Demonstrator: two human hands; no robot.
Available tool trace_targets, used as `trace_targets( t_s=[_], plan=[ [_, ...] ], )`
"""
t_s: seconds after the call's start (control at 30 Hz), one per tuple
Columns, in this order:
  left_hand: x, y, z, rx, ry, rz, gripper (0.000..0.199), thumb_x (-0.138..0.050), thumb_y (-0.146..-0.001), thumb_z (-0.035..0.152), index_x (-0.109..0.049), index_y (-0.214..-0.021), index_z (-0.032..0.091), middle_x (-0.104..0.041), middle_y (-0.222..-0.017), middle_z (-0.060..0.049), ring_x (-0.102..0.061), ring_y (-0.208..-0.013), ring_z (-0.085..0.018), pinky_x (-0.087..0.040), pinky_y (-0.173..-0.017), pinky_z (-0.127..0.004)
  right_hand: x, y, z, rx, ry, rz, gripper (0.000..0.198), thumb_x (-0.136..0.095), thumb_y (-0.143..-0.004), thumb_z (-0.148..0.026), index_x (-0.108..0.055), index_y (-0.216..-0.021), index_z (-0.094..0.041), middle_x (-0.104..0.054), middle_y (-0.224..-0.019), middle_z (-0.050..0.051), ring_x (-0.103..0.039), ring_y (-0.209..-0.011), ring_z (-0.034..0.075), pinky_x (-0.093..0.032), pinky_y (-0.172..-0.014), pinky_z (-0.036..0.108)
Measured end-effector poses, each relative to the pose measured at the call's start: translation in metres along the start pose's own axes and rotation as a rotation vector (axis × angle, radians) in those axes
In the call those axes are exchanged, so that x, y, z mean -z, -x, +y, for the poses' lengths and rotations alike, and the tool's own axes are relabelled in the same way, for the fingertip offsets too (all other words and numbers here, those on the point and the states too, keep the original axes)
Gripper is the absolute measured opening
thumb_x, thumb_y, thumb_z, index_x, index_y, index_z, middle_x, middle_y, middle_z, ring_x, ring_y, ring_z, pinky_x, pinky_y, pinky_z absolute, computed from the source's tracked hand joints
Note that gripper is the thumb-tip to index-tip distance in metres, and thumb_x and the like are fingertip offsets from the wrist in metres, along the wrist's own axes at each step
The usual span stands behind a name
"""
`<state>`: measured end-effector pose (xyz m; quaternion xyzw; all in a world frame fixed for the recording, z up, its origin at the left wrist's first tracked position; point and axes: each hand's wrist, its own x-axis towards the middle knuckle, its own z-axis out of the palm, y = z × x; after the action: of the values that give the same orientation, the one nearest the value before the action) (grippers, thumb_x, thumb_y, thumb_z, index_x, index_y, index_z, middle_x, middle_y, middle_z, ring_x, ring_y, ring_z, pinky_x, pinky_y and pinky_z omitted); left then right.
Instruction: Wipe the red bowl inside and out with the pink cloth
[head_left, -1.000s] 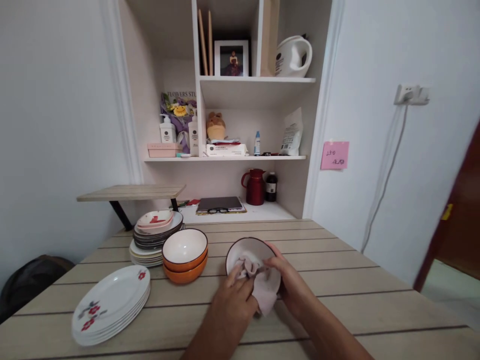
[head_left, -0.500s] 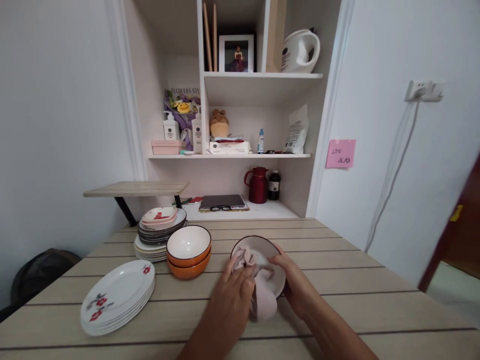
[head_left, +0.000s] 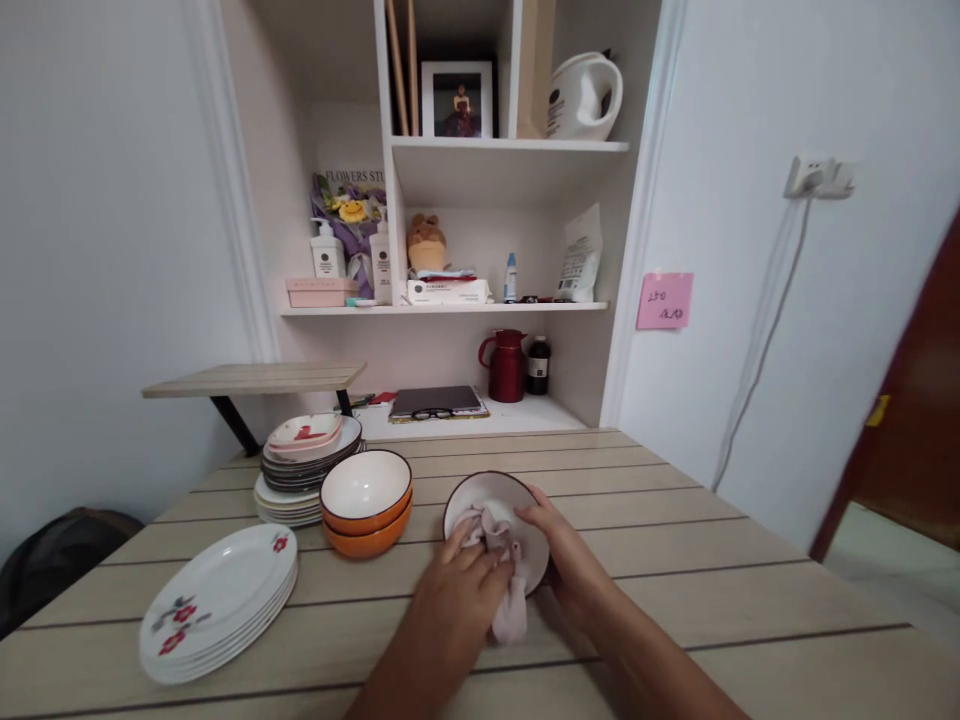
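Observation:
A white-lined bowl (head_left: 534, 530) with a dark rim is tilted toward me over the table. My right hand (head_left: 559, 545) grips its right side, thumb on the inside of the rim. Bunched inside the bowl is a pale pink cloth (head_left: 511, 600), one end hanging over the near rim. My left hand (head_left: 469, 590) is closed on the cloth and presses it against the bowl's inner surface. The bowl's underside is mostly hidden. To the left stand two stacked orange bowls (head_left: 367, 525) with white insides.
A stack of white oval plates (head_left: 232, 590) with red flowers lies at the front left. Behind it rises a pile of dark-rimmed plates (head_left: 300, 475) topped by small pink dishes (head_left: 304, 432). A raised wooden stand (head_left: 255, 378), a laptop (head_left: 439, 400) and a red jug (head_left: 507, 367) are farther back.
The left hand and cloth have shifted slightly within the bowl, and the hanging cloth end looks narrower. The whole scene sits a little farther left as the camera has turned.

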<state>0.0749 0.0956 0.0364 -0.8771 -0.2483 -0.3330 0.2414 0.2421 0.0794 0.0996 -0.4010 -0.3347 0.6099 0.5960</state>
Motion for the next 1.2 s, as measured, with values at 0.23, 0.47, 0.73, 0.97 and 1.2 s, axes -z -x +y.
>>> trace_targets(
  t_s=[0.23, 0.47, 0.73, 0.97, 1.2],
  plan=[
    [0.002, -0.002, 0.005, -0.024, -0.210, 0.129, 0.035, -0.038, -0.109, 0.012, -0.073, -0.114, 0.013, -0.080, -0.107, -0.008, -0.074, -0.097, -0.019, -0.046, -0.115, -0.042, 0.007, 0.005, -0.008, 0.013, 0.108, -0.044, 0.071, -0.073, -0.073, -0.036, -0.056, -0.141, -0.027, -0.081, -0.098, 0.004, -0.069, -0.076, 0.024, -0.044, -0.060, 0.031],
    [0.009, -0.004, 0.007, 0.096, -0.209, 0.231, 0.042, -0.029, -0.107, 0.005, -0.070, -0.110, 0.012, -0.076, -0.082, -0.006, -0.074, -0.074, -0.019, -0.061, -0.092, -0.037, -0.012, 0.005, 0.022, 0.017, -0.170, -0.204, 0.086, -0.083, -0.071, -0.023, -0.048, -0.149, -0.030, -0.081, -0.113, 0.004, -0.073, -0.098, 0.024, -0.052, -0.091, 0.035],
    [0.002, -0.003, 0.003, -0.028, -0.097, 0.069, 0.027, -0.045, -0.109, 0.015, -0.068, -0.121, 0.019, -0.079, -0.105, -0.003, -0.074, -0.097, -0.017, -0.051, -0.110, -0.038, 0.002, -0.006, 0.008, -0.073, -0.138, -0.023, 0.074, -0.074, -0.075, -0.035, -0.051, -0.145, -0.030, -0.079, -0.087, 0.001, -0.069, -0.070, 0.023, -0.049, -0.064, 0.032],
    [0.004, -0.006, 0.006, -0.030, -0.177, 0.140, 0.029, -0.044, -0.109, 0.013, -0.072, -0.106, 0.018, -0.079, -0.108, -0.004, -0.074, -0.105, -0.020, -0.043, -0.120, -0.047, 0.021, -0.003, -0.018, -0.050, 0.158, -0.116, 0.068, -0.068, -0.077, -0.035, -0.054, -0.144, -0.029, -0.080, -0.095, 0.003, -0.068, -0.076, 0.023, -0.044, -0.059, 0.028],
    [0.016, -0.008, 0.008, -0.039, -0.183, 0.217, 0.036, -0.036, -0.108, 0.007, -0.072, -0.106, 0.012, -0.079, -0.102, -0.008, -0.076, -0.098, -0.020, -0.054, -0.110, -0.044, 0.014, 0.003, -0.008, 0.020, 0.054, -0.144, 0.088, -0.075, -0.074, -0.027, -0.042, -0.155, -0.034, -0.082, -0.108, 0.003, -0.071, -0.082, 0.024, -0.049, -0.067, 0.032]
  ],
)
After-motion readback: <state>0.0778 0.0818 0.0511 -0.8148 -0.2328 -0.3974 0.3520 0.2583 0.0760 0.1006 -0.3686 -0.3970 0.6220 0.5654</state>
